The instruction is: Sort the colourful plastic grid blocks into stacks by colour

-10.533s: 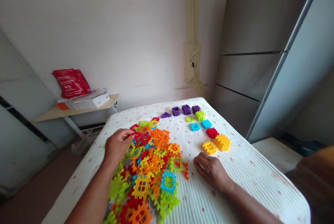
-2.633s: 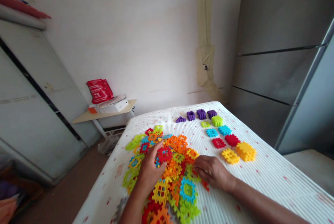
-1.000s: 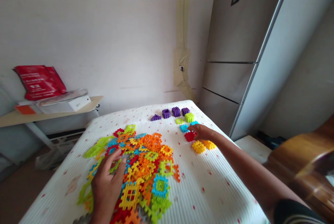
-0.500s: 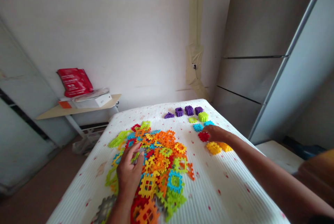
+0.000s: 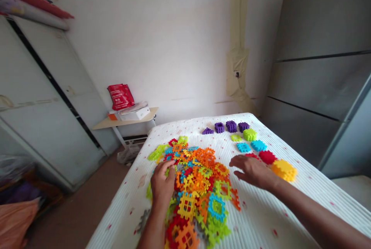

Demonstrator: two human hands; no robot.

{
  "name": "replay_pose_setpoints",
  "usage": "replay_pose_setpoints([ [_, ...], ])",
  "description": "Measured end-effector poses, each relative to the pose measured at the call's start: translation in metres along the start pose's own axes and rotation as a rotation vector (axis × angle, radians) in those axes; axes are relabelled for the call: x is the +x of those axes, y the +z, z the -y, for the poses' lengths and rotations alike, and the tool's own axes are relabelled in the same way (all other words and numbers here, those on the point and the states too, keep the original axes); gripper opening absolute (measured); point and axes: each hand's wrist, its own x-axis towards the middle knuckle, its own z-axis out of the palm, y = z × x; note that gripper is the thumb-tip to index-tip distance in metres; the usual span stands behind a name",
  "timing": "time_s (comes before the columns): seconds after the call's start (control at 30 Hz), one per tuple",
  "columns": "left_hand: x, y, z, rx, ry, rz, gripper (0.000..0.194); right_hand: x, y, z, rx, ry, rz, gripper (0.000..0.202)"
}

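- Across the padded cloth (image 5: 255, 216) in the head view, a mixed heap of toothed plastic pieces (image 5: 199, 181) lies loose and overlapping, with flat faces and frames at many angles.
- Over its left side hangs the left hand (image 5: 162, 182), thumb and forefinger apart, a green piece showing through the gap; whether the fingertips touch anything cannot be told.
- Between heap and stacks, the right hand (image 5: 251, 169) is spread, palm down, thumb away from the fingers, with nothing seen in it.
- Beyond it, the yellow stack (image 5: 284, 169), red stack (image 5: 267, 157), blue stack (image 5: 259, 145), green stack (image 5: 249, 134) and purple stacks (image 5: 231, 126) form a bent row, seemingly spaced to keep colours separate.
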Motion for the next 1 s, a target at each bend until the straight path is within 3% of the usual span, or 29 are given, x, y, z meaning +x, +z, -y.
replay_pose_setpoints([
  [0.1,0.031,-0.009,0.007,0.141,-0.033,0.095,0.023,0.002,0.017,0.017,-0.025,-0.069,0.008,0.021],
  [0.2,0.078,-0.008,0.014,0.343,-0.109,0.31,0.025,0.004,0.028,0.019,-0.048,-0.055,0.01,0.026],
  [0.37,0.147,0.027,0.038,0.46,-0.199,0.514,0.018,0.001,0.039,0.014,-0.011,-0.024,-0.01,0.029],
  [0.43,0.16,0.045,0.05,0.517,-0.255,0.584,0.03,0.0,0.042,0.014,-0.008,-0.024,-0.016,0.03],
  [0.57,0.165,0.076,0.069,0.62,-0.355,0.651,0.036,-0.002,0.042,0.016,-0.023,-0.009,-0.026,0.031],
  [0.7,0.161,0.095,0.077,0.689,-0.399,0.674,0.036,-0.001,0.041,0.017,-0.032,-0.025,-0.021,0.03],
  [0.87,0.158,0.105,0.079,0.731,-0.409,0.704,0.036,0.0,0.042,0.018,-0.01,-0.044,-0.07,0.031],
  [1.0,0.161,0.102,0.075,0.739,-0.454,0.707,0.033,0.0,0.039,0.019,-0.007,-0.048,-0.095,0.031],
])
